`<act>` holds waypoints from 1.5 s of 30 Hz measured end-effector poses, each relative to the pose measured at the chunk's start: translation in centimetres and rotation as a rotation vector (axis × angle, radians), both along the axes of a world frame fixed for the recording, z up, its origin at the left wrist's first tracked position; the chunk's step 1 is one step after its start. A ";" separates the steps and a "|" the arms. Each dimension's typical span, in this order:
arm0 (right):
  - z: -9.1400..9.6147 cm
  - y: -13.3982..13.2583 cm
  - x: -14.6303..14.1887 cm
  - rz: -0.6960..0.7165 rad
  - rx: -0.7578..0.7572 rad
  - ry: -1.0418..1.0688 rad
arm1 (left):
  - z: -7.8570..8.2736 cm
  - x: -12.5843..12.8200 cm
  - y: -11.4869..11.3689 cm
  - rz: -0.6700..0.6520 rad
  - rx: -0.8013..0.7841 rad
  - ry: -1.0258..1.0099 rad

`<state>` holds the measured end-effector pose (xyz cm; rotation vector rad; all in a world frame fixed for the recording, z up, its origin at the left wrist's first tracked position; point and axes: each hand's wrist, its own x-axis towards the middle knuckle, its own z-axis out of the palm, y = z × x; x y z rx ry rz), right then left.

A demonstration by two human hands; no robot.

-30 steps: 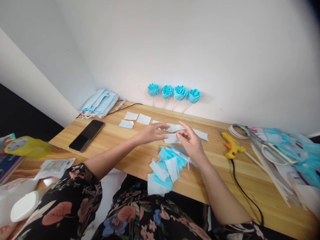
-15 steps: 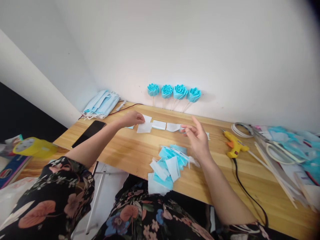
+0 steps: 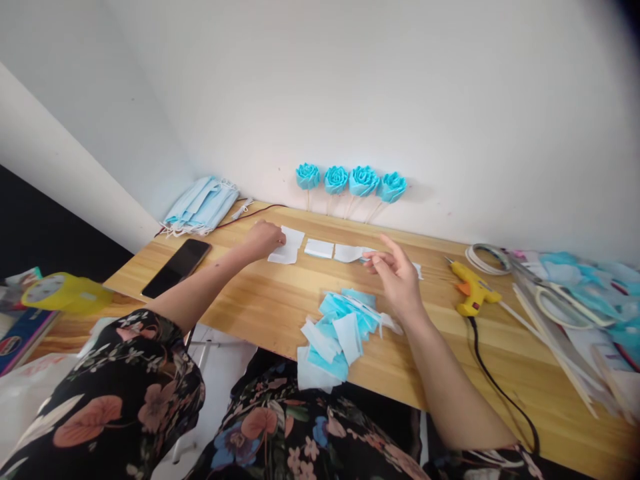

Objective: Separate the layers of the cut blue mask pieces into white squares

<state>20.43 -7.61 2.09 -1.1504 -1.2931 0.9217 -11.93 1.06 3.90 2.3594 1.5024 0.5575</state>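
Note:
My left hand (image 3: 266,240) is low over the table, fingers closed and curled down at the left edge of a white fabric piece (image 3: 289,245). What lies under those fingers is hidden. To the right, a white rectangle with a blue edge (image 3: 319,249) and another white piece (image 3: 349,253) continue the row. My right hand (image 3: 397,273) hovers by the right end of that row, index finger stretched out and the others loosely bent. Its fingertips overlap a pale piece in view; I see nothing gripped. Nearer me lies a heap of blue and white fabric cuttings (image 3: 337,333).
Several blue fabric roses on sticks (image 3: 363,181) lean against the wall. Face masks (image 3: 203,205) and a phone (image 3: 177,268) lie left. On the right are a yellow glue gun (image 3: 473,288) with cord, a white tape roll (image 3: 487,259), scissors (image 3: 565,307) and blue scraps (image 3: 580,273).
My left hand has moved slightly left, off the top of the white piece, and now covers the pale blue piece seen there before. My right hand has barely moved.

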 end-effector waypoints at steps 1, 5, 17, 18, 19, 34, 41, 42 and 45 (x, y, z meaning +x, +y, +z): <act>0.0 0.0 0.0 0.001 -0.002 0.000 | -0.1 0.0 -0.1 -0.008 0.004 0.027; 0.1 0.1 -0.1 0.001 -0.012 0.006 | -0.1 -0.1 -0.4 -0.082 0.097 0.222; 1.9 0.7 -0.9 0.093 0.052 -0.318 | -1.5 1.0 -4.2 -0.177 0.201 0.322; 2.6 0.9 -1.5 0.154 0.071 -0.412 | -1.8 1.1 -4.5 -0.185 0.195 0.328; 3.4 1.3 -2.3 0.214 0.092 -0.505 | -2.1 1.2 -4.7 -0.185 0.193 0.333; 0.9 10.6 -11.5 0.597 0.376 -1.355 | -3.5 0.1 -5.1 -0.229 0.273 0.291; 1.0 11.4 -11.2 0.608 0.379 -1.356 | -3.4 -0.1 -5.5 -0.236 0.296 0.267; 1.2 11.5 -11.1 0.600 0.383 -1.342 | -3.3 -0.1 -5.6 -0.233 0.308 0.259; 2.4 11.5 -10.0 0.549 0.398 -1.236 | -2.7 -0.1 -5.8 -0.210 0.363 0.206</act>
